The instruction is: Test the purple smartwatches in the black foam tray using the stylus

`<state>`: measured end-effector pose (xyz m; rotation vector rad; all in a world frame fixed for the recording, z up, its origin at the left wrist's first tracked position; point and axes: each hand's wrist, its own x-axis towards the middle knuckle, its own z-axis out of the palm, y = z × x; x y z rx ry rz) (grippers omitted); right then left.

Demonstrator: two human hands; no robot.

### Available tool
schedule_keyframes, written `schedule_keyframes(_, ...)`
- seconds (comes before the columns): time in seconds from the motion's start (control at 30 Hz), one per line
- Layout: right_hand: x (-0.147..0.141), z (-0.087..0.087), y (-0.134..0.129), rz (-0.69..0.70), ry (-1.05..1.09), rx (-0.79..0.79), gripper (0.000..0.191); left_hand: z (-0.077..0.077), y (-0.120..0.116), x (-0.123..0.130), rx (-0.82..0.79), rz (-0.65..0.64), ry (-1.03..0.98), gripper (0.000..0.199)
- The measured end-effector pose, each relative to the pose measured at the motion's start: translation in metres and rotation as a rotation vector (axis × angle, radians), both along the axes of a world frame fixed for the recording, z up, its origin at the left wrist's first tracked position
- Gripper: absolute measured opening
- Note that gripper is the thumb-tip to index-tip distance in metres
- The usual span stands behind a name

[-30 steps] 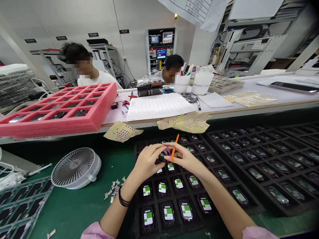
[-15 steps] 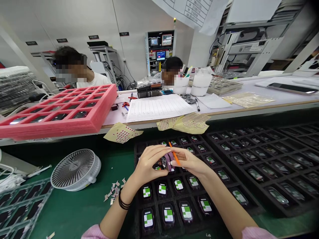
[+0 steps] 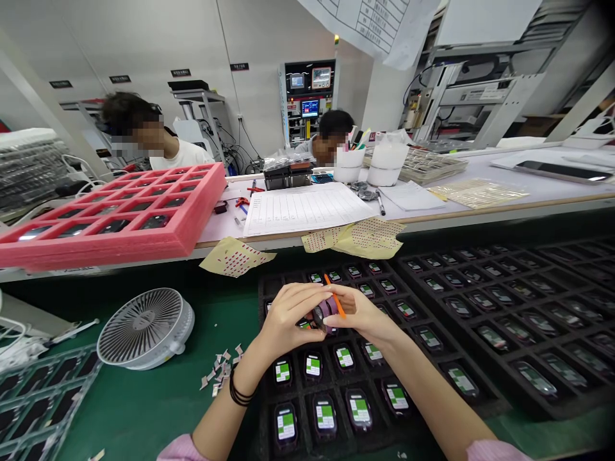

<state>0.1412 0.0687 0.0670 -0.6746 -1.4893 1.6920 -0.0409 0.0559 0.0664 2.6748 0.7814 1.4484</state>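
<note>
Over a black foam tray, my left hand is closed around a small purple-edged smartwatch body, fingers above and thumb below. My right hand meets it from the right, its thumb against the watch body's edge. A thin orange pry stick is held between the fingers of my right hand and points up and away. Part of the watch body is hidden by the fingers. Below my hands, watches with lit green-and-white screens lie in the tray's pockets.
A second foam tray of watches lies to the right. A round fan and small loose metal-like pieces sit on the green mat. Above, a shelf holds a pink foam tray and papers. Two people are beyond it.
The watch body has turned slightly between my hands, and my right thumb has shifted a little to the left along it. The orange stick stays in nearly the same place.
</note>
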Motion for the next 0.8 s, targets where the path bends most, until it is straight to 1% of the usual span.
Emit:
schedule_keyframes(0.07,0.001,0.004,0.0,-0.002,-0.016,0.039,0.045,0.0,0.0,-0.001,-0.005,0.005,-0.012,0.055)
schedule_keyframes(0.13,0.004,0.01,0.001,-0.075,-0.016,0.12,0.048,0.0,0.001,-0.002,-0.014,0.024,-0.025,0.055)
schedule_keyframes(0.17,0.006,0.013,0.0,-0.157,-0.011,0.183,0.045,0.0,0.001,-0.003,-0.025,0.037,-0.034,0.056)
schedule_keyframes(0.27,0.016,0.02,-0.005,-0.488,0.029,0.427,0.027,-0.001,0.001,-0.005,-0.09,0.056,-0.08,0.058)
schedule_keyframes(0.3,0.019,0.021,-0.009,-0.558,0.057,0.516,0.025,-0.002,0.001,-0.006,-0.119,0.05,-0.099,0.059)
schedule_keyframes(0.33,0.022,0.021,-0.012,-0.59,0.09,0.595,0.028,-0.003,0.001,-0.006,-0.145,0.038,-0.114,0.061)
schedule_keyframes(0.4,0.026,0.018,-0.02,-0.589,0.148,0.708,0.034,-0.005,0.001,-0.006,-0.185,0.018,-0.134,0.063)
schedule_keyframes(0.5,0.026,0.012,-0.027,-0.577,0.164,0.779,0.036,-0.006,0.0,-0.006,-0.22,0.017,-0.143,0.063)
schedule_keyframes(0.6,0.023,0.008,-0.027,-0.546,0.177,0.802,0.037,-0.005,-0.002,-0.005,-0.232,0.025,-0.14,0.062)
schedule_keyframes(0.7,0.02,0.006,-0.024,-0.511,0.194,0.789,0.036,-0.004,-0.002,-0.005,-0.23,0.022,-0.138,0.062)
schedule_keyframes(0.8,0.02,0.006,-0.022,-0.515,0.186,0.797,0.036,-0.004,-0.001,-0.005,-0.224,0.026,-0.138,0.062)
